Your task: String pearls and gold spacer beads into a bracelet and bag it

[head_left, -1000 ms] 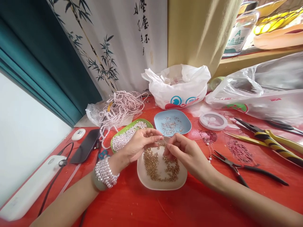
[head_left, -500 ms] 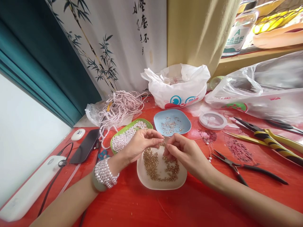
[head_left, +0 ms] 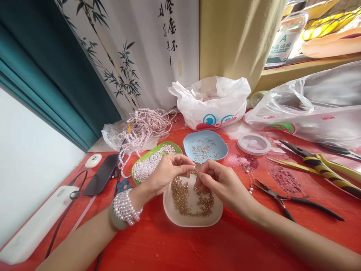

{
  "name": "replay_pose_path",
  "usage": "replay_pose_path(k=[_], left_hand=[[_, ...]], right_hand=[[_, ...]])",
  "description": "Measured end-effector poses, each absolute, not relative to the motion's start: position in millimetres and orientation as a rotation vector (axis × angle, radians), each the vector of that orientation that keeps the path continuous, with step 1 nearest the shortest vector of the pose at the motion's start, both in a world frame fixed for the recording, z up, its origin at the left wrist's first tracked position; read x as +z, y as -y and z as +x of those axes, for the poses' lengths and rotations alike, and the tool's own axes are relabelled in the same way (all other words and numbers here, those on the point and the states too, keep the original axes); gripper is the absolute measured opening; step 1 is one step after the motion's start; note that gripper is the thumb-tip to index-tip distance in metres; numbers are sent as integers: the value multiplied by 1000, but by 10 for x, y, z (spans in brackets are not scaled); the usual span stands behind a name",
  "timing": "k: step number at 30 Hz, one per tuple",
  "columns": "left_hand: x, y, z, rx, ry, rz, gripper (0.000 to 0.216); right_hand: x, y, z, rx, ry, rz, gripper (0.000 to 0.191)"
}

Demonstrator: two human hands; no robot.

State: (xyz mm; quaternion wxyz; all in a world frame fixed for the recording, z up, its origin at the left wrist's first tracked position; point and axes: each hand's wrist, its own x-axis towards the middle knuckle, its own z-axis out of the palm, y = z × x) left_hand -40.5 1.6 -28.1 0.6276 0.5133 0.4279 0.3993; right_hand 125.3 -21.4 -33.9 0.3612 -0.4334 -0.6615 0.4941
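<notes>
Above the back edge of a whitish tray [head_left: 173, 216], my left hand [head_left: 170, 169] is closed in a pinch of thumb and forefinger. What sits at its fingertips is too small to make out, perhaps a pale bead. Close beside it, nearly touching, my right hand [head_left: 214, 178] pinches a thin thread that shows behind the hand and runs right toward a few pearl beads [head_left: 250, 188]. Small gold beads [head_left: 179, 194] lie spread in the tray beneath both hands. A green tray of pearl beads [head_left: 146, 168] stands behind my left wrist, which wears a pearl bracelet [head_left: 126, 207].
A blue tray [head_left: 224, 152] with small metal pieces sits behind my hands. Pliers [head_left: 276, 195], tweezers [head_left: 293, 165] and a spool [head_left: 254, 144] lie right. Pearl strands [head_left: 149, 122] and a white plastic bag [head_left: 211, 109] stand at the back. A phone [head_left: 101, 175] lies left.
Almost nothing differs. Both hands keep their pinches over the tray, and the whole view has shifted very slightly.
</notes>
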Motion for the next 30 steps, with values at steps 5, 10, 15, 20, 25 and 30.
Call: replay_pose_path(k=[5, 10, 15, 20, 25, 30], left_hand=[[-302, -21, -416, 900, -979, 1168, 12], [-308, -19, -406, 927, -963, 1110, 13], [-282, -15, -387, 988, -982, 1109, 11], [-305, -16, -390, 1002, -991, 1162, 10], [-330, -13, -394, 987, -983, 1132, 10], [-332, -15, -388, 994, -965, 1133, 12]], right_hand=[[-353, 213, 1255, 1295, 1696, -1091, 12], [-325, 217, 1253, 1308, 1677, -1085, 12], [-335, 208, 1254, 1306, 1657, -1085, 11], [-351, 213, 1253, 1330, 1629, -1049, 10], [-354, 217, 1260, 1328, 1630, -1050, 11], [-388, 196, 1249, 1311, 1644, -1065, 11]])
